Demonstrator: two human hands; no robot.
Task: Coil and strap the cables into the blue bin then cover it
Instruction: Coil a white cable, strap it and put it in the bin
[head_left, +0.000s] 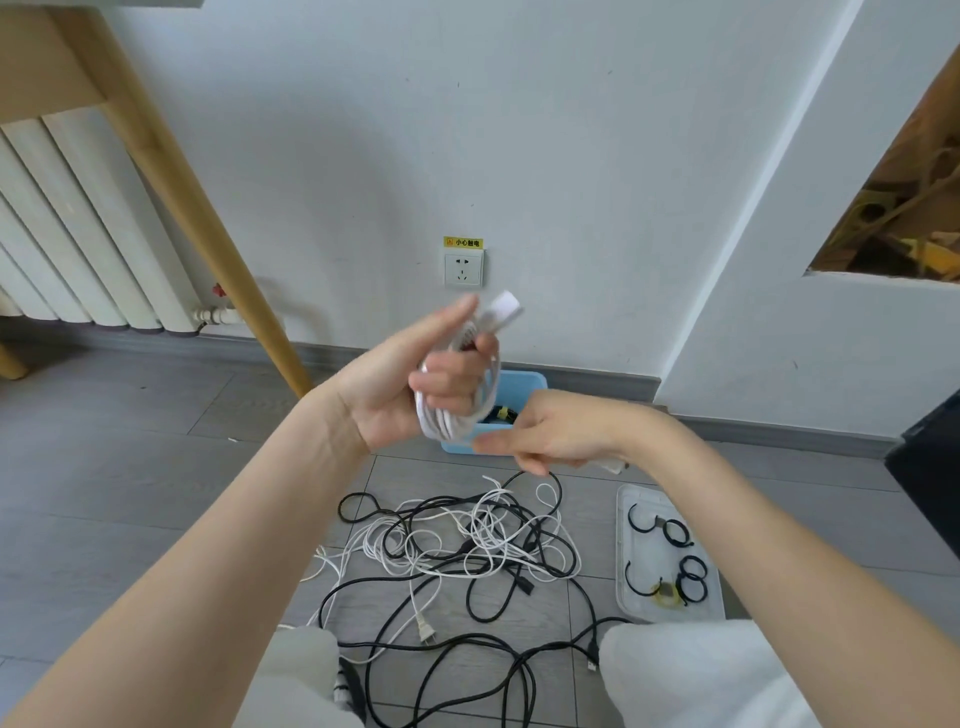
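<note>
**One white cable coiled in hand; most of the pile still loose**

A white cable coil (457, 395) is held in the left hand (410, 384), whose grip is curled round the loops with a white plug (506, 306) standing out at the top; the right hand (550, 436) is seen pinching what appears to be the cable's other end, a small white piece showing just behind the palm (its exact form cannot be told). No strap is yet seen on this coil; the blue bin (519, 384) is set on the floor against the wall, partly hidden behind both hands, and something dark is already lying in it. A tangled heap of black and white cables (467, 545) is left on the floor between the knees and the bin, so most of the work is judged undone; the black straps (670, 561) are lying in the clear lid (628, 504), just right of the heap, so the bin remains uncovered.

Open floor is available left of the heap; the wall, a wooden table leg (208, 218) and a dark object (930, 467) at the right edge bound the space.
</note>
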